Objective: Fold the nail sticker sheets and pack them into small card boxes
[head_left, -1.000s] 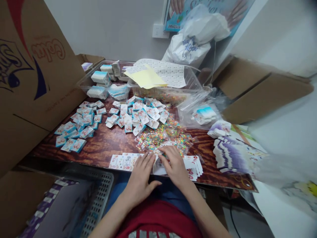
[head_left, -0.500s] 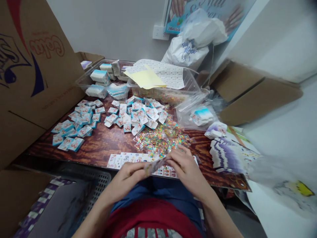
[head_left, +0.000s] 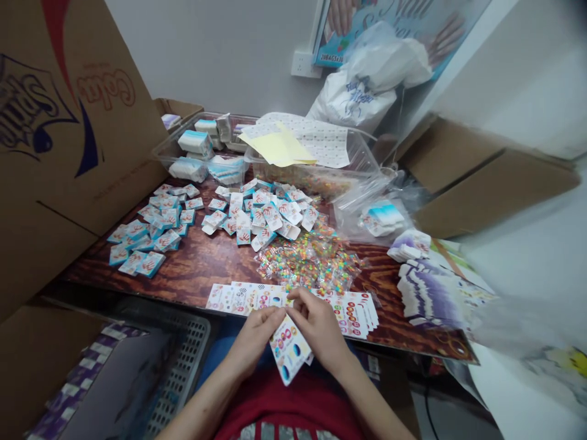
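The left hand point(head_left: 254, 342) and the right hand point(head_left: 318, 333) both grasp a glossy sticker card point(head_left: 290, 349), pinching its upper part between fingers and thumbs just above the person's lap. The card hangs tilted, with its lower corner pointing toward the red shirt point(head_left: 293, 409), and its face shows rows of coloured circles.

Just beyond the hands, a row of overlapping printed sheets point(head_left: 243, 297) lies on the wood-grain tabletop point(head_left: 206, 263), and a stack of similar sheets point(head_left: 355, 315) sits to the right of the right hand. Farther out is a heap of small clear packets of multicoloured stickers point(head_left: 307, 263). Past that, 2 scattered groups of white-and-blue packs point(head_left: 261, 214) bear a red hand print.

At the back of the tabletop stand 2 clear plastic tubs. The left tub point(head_left: 174, 150) holds stacked packs, while the right tub point(head_left: 362, 159) holds colourful packets under a dotted sheet point(head_left: 316, 142) and yellow paper point(head_left: 277, 148). On the right, a clear plastic bag point(head_left: 383, 220) wraps a stack of packs, beside purple-and-white card stacks point(head_left: 428, 293). A grey plastic crate point(head_left: 183, 360) sits below the tabletop's near edge, a cardboard box flap point(head_left: 77, 122) rises on the left, and a white sack point(head_left: 367, 79) leans against a poster point(head_left: 334, 43).
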Motion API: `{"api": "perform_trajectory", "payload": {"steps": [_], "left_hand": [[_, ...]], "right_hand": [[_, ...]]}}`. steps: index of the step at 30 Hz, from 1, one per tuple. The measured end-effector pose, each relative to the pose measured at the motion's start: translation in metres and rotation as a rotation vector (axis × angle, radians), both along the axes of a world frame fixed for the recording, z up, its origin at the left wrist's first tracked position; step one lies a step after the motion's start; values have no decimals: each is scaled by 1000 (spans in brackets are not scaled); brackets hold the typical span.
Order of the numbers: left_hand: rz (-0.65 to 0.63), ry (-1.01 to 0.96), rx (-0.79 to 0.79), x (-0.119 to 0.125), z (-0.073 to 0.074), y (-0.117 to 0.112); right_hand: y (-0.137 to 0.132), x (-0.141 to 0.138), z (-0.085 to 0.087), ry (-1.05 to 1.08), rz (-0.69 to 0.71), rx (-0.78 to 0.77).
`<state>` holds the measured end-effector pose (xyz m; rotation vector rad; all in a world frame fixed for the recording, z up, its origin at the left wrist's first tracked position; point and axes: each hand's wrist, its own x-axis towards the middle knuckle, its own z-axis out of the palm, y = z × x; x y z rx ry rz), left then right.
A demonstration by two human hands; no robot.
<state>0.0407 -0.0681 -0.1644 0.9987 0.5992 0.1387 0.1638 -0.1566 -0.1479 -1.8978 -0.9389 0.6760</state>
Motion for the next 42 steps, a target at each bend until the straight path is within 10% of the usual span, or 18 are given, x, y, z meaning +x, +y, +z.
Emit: {"api": "perform_trajectory", "payload": {"steps": [8, 18, 25, 35, 39, 42], "left_hand": [[302, 12, 137, 5, -1, 16], [85, 9, 148, 6, 4, 19], [63, 45, 508, 11, 3, 17], [-9, 27, 246, 15, 3, 7], [59, 64, 199, 12, -2, 18], [189, 86, 216, 9, -2, 27]], "right_hand": [[-15, 16, 11, 441, 127, 5], [-14, 15, -2, 367, 36, 29], [-12, 2, 4, 670, 159, 58], [1, -19, -13, 99, -93, -3], [-15, 11, -14, 169, -26, -6], [-39, 54, -21, -15, -294, -3]]}}
